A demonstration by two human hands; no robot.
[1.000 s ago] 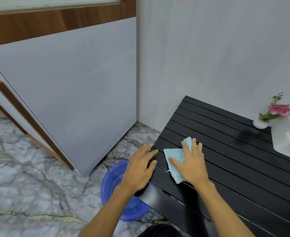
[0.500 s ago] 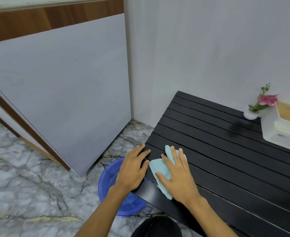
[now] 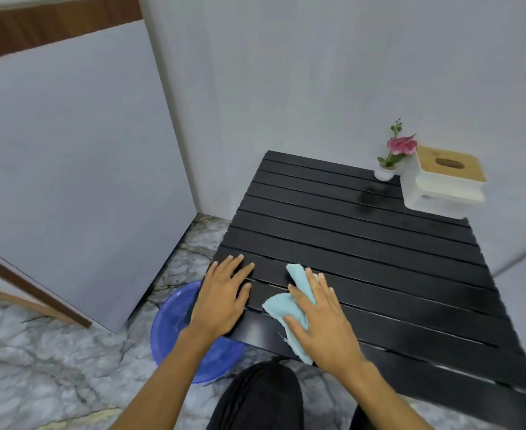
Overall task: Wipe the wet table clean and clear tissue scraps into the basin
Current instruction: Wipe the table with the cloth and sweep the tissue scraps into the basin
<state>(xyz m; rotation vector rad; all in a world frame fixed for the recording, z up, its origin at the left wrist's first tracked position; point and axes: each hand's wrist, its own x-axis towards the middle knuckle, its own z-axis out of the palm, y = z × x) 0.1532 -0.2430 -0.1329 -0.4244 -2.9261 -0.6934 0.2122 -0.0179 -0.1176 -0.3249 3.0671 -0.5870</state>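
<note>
A low black slatted table (image 3: 364, 243) stands against the grey wall. My right hand (image 3: 320, 321) presses flat on a light blue cloth (image 3: 278, 304) at the table's near left corner. My left hand (image 3: 224, 293) lies flat, fingers spread, on the table's left end, holding nothing. A blue plastic basin (image 3: 168, 330) sits on the marble floor just below that corner, partly hidden by my left arm. A damp patch (image 3: 368, 197) shows on the far slats. No tissue scraps are visible.
A white tissue box (image 3: 441, 187) with a wooden lid and a small white vase with a pink flower (image 3: 393, 153) stand at the table's far right. A grey door panel (image 3: 69, 181) angles out on the left. My dark-trousered knee (image 3: 255, 395) is below the table edge.
The view has swung right and pulled back. My right hand with the cloth has slid toward the table's near edge; my left hand has moved from the table's end onto its top.
</note>
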